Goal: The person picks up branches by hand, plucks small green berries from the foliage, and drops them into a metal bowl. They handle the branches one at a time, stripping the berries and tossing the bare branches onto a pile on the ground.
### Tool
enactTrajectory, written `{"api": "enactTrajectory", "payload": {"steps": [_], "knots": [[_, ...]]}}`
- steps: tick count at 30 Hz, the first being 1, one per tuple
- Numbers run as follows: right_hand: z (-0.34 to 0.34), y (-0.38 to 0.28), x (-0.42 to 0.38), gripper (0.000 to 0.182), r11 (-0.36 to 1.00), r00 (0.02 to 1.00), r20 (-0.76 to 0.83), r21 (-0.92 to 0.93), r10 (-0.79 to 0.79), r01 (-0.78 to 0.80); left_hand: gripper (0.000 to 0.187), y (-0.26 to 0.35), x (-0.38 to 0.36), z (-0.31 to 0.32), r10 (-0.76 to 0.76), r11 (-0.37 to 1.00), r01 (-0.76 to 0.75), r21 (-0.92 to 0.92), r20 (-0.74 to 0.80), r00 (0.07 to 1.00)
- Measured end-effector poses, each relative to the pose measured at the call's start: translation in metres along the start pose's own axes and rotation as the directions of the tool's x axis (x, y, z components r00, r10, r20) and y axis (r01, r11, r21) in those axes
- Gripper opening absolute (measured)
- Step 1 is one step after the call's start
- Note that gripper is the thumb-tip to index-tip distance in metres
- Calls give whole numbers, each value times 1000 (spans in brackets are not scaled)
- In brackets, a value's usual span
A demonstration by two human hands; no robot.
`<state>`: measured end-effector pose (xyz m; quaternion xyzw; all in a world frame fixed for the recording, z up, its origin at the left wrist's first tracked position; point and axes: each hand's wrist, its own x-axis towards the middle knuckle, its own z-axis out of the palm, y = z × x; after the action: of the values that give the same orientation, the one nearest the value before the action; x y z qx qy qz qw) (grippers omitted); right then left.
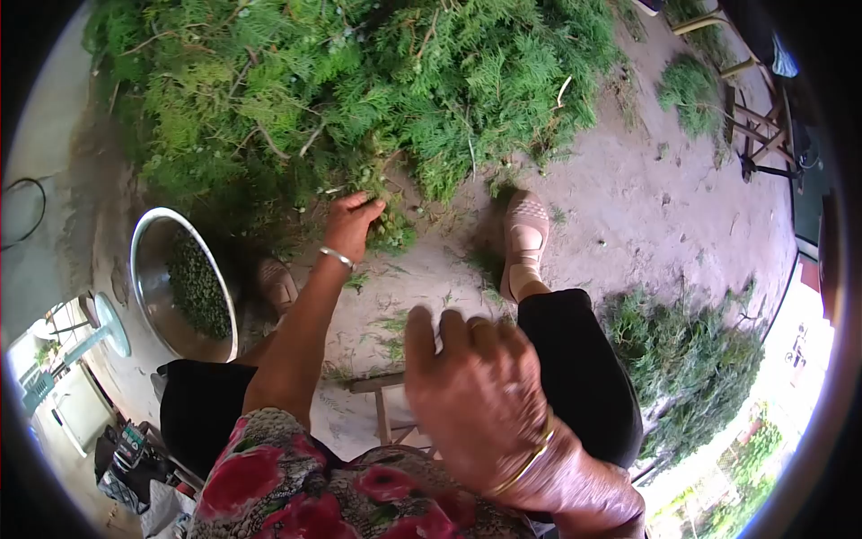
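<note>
A big heap of green leafy branches (341,90) lies on the bare ground in front of me. My left hand (355,223), with a silver bangle on the wrist, is closed around a sprig at the heap's near edge. My right hand (476,395), with gold bangles, hovers close to the camera over my knee, fingers loosely bent and holding nothing. A steel bowl (153,269) with picked green bits inside stands on the ground to the left of my left arm.
My sandalled foot (523,238) rests on the dirt by the heap. A smaller pile of branches (691,359) lies to the right. A wooden stool edge (382,386) shows beneath me. Wooden furniture legs (754,126) stand at far right.
</note>
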<state>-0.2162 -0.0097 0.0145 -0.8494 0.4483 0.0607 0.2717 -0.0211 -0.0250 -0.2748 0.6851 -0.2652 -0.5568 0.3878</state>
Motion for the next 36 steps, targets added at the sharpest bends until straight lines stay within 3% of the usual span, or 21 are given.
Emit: {"api": "enactTrajectory", "payload": {"steps": [1,5,7,9,10,11,13,15,17,19,21,23,25,26,27,28,29,31,32,33,36], "knots": [[-2,4,2,25,1000,998,-52,15,22,-21,25,15,-12,-8,-3,985,36,-167,190,982],[-14,18,10,25,999,950,-310,52,26,-11,22,110,-80,-17,-14,973,93,-212,349,937],[-12,22,16,26,998,917,-398,67,18,10,19,146,-106,-27,-93,991,130,-37,514,853],[-9,22,22,29,974,841,-516,50,-162,219,21,190,-137,-29,-34,999,46,-8,537,843],[-12,15,20,26,957,892,-431,174,-136,230,23,206,-151,-31,0,1000,-12,18,571,821],[-14,9,21,26,955,881,-447,161,-154,249,23,218,-161,-35,21,999,-37,17,561,828],[-16,-1,26,22,836,974,-194,510,-120,204,19,232,-178,-45,39,997,-66,33,526,850],[-13,-8,30,17,768,959,-251,585,-133,260,21,234,-184,-55,101,994,-108,-16,516,850],[-14,-14,33,16,619,983,-157,764,-93,181,23,234,-186,-62,92,976,3,-218,423,901],[-23,-21,35,15,662,968,-221,709,-120,244,28,242,-187,-65,87,965,-12,-261,277,957],[-22,-24,41,12,544,985,-170,826,-13,150,33,243,-186,-70,118,906,5,-423,264,957],[-19,-23,50,13,547,962,-271,799,-43,250,36,247,-183,-74,129,890,-6,-456,239,962],[-19,-23,57,17,397,950,-307,879,52,262,38,249,-180,-79,139,870,-14,-492,218,966],[-20,-22,60,22,389,937,-343,873,65,292,39,250,-179,-82,293,943,-291,-164,-12,956],[-22,-22,61,22,396,935,-348,870,69,294,39,249,-177,-83,496,860,-455,230,-169,852],[-25,-22,62,24,374,935,-337,886,112,274,30,242,-172,-79,637,768,-550,329,-299,711],[-26,-22,63,26,350,934,-324,901,153,255,30,241,-172,-79,638,767,-553,325,-299,710],[-25,-23,67,27,339,921,-349,899,176,276,23,239,-173,-80,849,526,-711,466,-241,470],[-25,-23,67,28,363,914,-358,891,190,274,21,238,-175,-73,826,563,-785,260,-211,523],[-24,-23,68,28,386,908,-365,882,203,269,22,239,-180,-69,772,636,-750,182,-163,615],[-23,-30,69,28,432,898,-390,859,203,275,31,233,-182,-57,712,701,-696,157,-92,696]]}}
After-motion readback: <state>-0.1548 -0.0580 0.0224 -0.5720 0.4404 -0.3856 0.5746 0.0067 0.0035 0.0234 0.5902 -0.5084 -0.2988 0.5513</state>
